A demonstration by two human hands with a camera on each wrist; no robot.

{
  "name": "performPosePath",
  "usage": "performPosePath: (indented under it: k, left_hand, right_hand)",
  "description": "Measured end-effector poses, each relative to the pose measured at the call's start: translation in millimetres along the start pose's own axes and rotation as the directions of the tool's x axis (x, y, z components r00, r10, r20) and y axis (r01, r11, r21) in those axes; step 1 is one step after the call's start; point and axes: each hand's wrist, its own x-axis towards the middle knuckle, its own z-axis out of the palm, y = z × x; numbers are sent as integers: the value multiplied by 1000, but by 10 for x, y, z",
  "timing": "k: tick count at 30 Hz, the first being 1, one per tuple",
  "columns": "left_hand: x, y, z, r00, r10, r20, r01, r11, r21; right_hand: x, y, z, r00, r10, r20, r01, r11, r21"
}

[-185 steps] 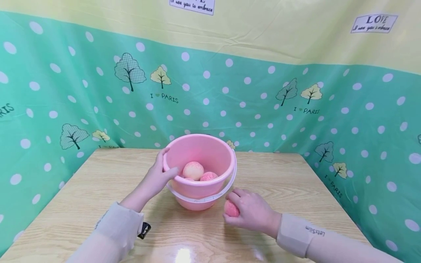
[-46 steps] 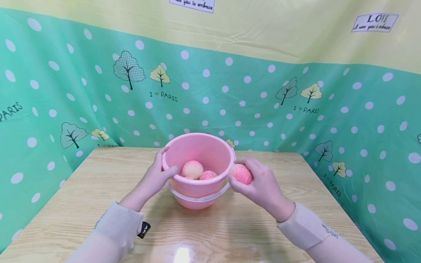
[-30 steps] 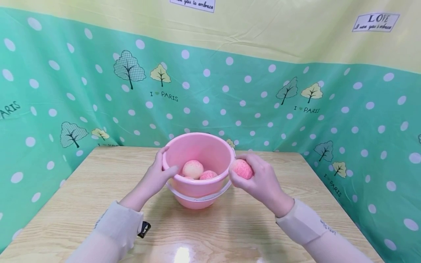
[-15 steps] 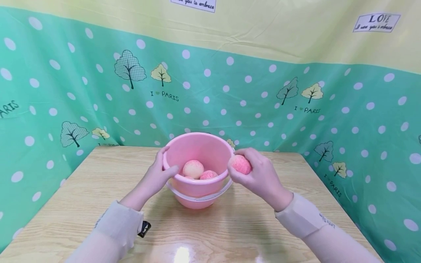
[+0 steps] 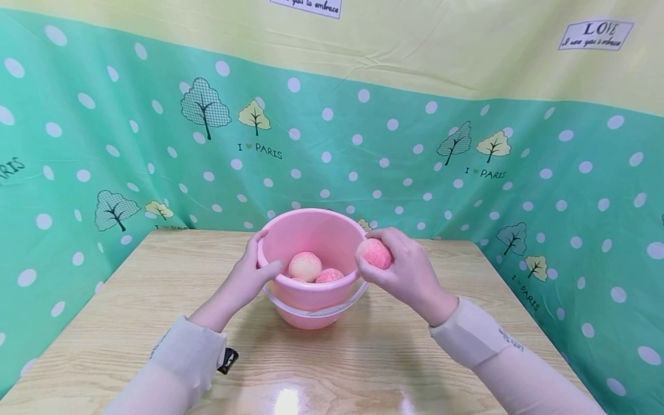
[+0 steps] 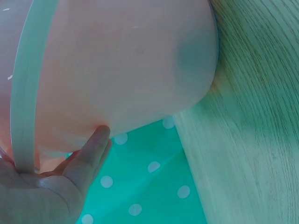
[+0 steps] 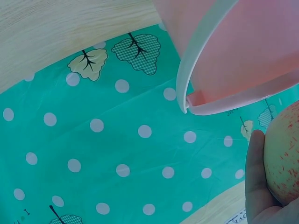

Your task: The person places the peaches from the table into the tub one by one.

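A pink plastic bucket point(image 5: 311, 297) stands on the wooden table in the head view, its white handle point(image 5: 334, 310) hanging down at the front. My left hand point(image 5: 249, 280) grips its left rim, thumb over the edge and fingers along the outside wall. In the right hand point(image 5: 412, 276) is a speckled pink peach point(image 5: 377, 253), held between thumb and fingers beside the right rim. The right wrist view shows part of that peach point(image 7: 283, 158) with cream skin and red streaks. Inside the bucket lie a pale peach point(image 5: 304, 267) and a pinker peach point(image 5: 329, 275); another is barely visible below them.
The wooden table point(image 5: 155, 305) reaches back to a green dotted curtain point(image 5: 332, 144), which also closes off both sides. A small black clip-like piece point(image 5: 227, 361) sticks out at the left wrist cuff.
My right hand has lifted the peach from near the table up to rim height, then moved it slightly up and left. The left hand and bucket stay put.
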Motion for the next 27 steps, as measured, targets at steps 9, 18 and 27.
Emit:
performPosePath:
  k: [9,18,27]
  left_hand:
    - [2,2,4,1000,-4,-1,4,1000,-6]
    - [9,0,1,1000,-2,0,2,1000,2]
    - [11,-2,-1,1000,-2,0,2,1000,3]
  right_hand:
    - [48,5,14,1000,-1,6,1,1000,-5]
    - [91,7,31,1000,-23,-8,23,999,-23]
    - [180,-14,95,999,-36,12,36,999,-8]
